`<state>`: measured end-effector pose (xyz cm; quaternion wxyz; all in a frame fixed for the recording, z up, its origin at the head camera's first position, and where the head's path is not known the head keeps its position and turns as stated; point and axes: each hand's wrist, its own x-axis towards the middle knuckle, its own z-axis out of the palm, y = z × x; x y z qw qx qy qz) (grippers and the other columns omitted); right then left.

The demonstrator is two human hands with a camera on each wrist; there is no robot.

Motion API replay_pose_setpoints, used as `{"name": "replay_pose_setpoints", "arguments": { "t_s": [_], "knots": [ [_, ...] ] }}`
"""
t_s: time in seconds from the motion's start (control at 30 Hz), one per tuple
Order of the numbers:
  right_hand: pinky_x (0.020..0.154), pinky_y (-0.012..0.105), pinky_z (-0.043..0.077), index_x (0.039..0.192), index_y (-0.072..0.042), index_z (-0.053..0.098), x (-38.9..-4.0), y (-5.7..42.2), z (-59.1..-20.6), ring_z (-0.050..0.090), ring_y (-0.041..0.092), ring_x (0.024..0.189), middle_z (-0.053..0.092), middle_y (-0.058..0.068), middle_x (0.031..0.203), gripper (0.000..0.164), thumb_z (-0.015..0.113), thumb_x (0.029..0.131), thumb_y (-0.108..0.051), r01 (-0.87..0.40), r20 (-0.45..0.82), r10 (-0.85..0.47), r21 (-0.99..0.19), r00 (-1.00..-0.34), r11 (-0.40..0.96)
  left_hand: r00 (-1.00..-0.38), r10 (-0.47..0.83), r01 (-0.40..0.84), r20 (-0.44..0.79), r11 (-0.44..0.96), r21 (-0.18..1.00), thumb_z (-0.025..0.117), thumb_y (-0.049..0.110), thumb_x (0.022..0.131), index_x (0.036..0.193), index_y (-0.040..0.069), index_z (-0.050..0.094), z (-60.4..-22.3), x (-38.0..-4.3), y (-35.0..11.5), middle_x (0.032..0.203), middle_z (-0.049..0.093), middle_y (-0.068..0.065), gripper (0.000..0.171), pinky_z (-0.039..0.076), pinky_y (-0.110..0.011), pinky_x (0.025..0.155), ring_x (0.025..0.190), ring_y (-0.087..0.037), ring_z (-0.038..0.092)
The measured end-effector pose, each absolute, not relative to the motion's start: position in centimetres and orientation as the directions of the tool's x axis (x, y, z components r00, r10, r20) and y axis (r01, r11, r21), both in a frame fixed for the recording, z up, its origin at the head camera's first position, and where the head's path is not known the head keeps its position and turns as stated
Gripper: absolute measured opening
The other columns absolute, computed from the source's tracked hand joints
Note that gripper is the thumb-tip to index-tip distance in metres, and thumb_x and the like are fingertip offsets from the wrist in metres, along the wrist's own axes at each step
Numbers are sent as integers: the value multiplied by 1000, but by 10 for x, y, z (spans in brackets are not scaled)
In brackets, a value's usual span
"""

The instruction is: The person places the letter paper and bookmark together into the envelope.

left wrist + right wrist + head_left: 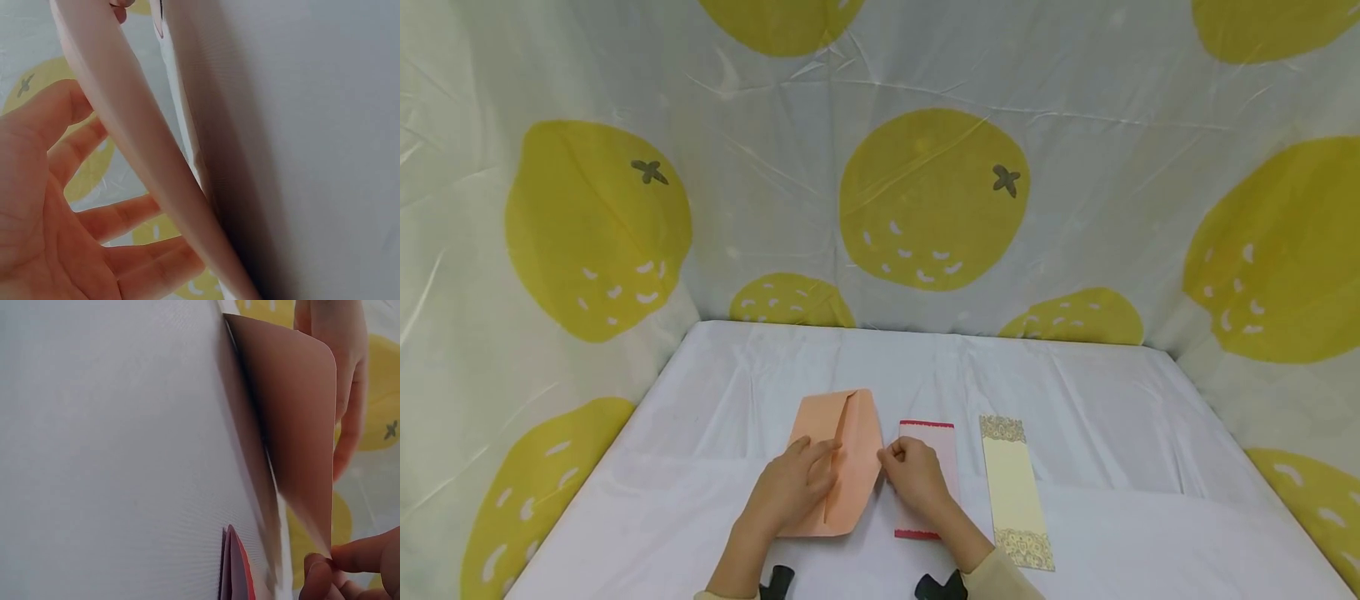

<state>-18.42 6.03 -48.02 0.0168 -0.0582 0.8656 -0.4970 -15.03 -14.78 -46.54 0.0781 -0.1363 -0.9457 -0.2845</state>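
Note:
A peach envelope (820, 412) lies on the white-covered table, its long flap (863, 467) raised along the right side. My left hand (793, 487) rests on the envelope's body; in the left wrist view its fingers (119, 219) are spread against the paper. With thumb and index finger, my right hand (917, 475) pinches the outer edge of the flap. The right wrist view shows that pinch at the flap's corner, the flap (300, 400) standing up from the table. A pink envelope (927, 431) with red scalloped ends lies partly hidden under my right hand.
Right of the pink envelope lies a long cream envelope (1011, 487) with gold lace-patterned ends. Black pieces (777, 581) show by my wrists at the bottom edge. A curtain (1075, 208) printed with yellow fruit surrounds the table (1120, 417) at the back and sides.

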Motion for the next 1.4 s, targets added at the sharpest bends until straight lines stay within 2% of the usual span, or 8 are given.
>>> {"name": "replay_pose_setpoints", "arguments": {
  "t_s": [0.17, 0.4, 0.63, 1.03, 1.4],
  "knots": [
    [52, 26, 43, 81, -5, 64, -186, 61, -476, 52, 12, 56, 57, -2, 61, 22, 64, 94, -22, -67, 23, -102, -886, -995, 460, -951, 209, 299, 226, 803, 516, 70, 22, 88, 123, 16, 65, -466, -151, -148, 125, 57, -28, 36, 49, -59, 80, 99, -50, 61],
    [57, 28, 44, 87, -1, 65, -190, 74, -467, 54, 13, 59, 59, 0, 65, 28, 60, 96, -27, -49, 32, -45, -890, -998, 453, -950, 203, 300, 239, 809, 505, 69, 23, 87, 121, 16, 66, -465, -152, -147, 116, 60, -19, 35, 50, -54, 76, 89, -42, 64],
    [59, 30, 46, 90, 0, 66, -196, 96, -461, 57, 14, 60, 61, 1, 67, 24, 59, 96, -23, 7, 15, 43, -882, -999, 471, -967, 187, 251, 172, 812, 528, 69, 25, 88, 124, 18, 65, -463, -151, -146, 126, 56, -26, 36, 48, -59, 81, 100, -50, 61],
    [61, 29, 46, 95, 1, 66, -196, 132, -464, 59, 17, 66, 63, 4, 73, 26, 58, 96, -24, 92, -22, 147, -866, -989, 492, -968, 193, 249, 160, 808, 534, 68, 24, 89, 122, 19, 66, -463, -149, -144, 127, 56, -27, 34, 48, -60, 81, 100, -51, 60],
    [56, 29, 41, 86, -1, 64, -193, 142, -475, 52, 14, 61, 57, 1, 68, 20, 61, 92, -20, 98, 6, 172, -803, -985, 588, -965, 197, 259, 172, 810, 527, 67, 24, 89, 122, 19, 66, -463, -148, -143, 126, 56, -28, 33, 48, -61, 81, 102, -52, 59]
  ]
}}
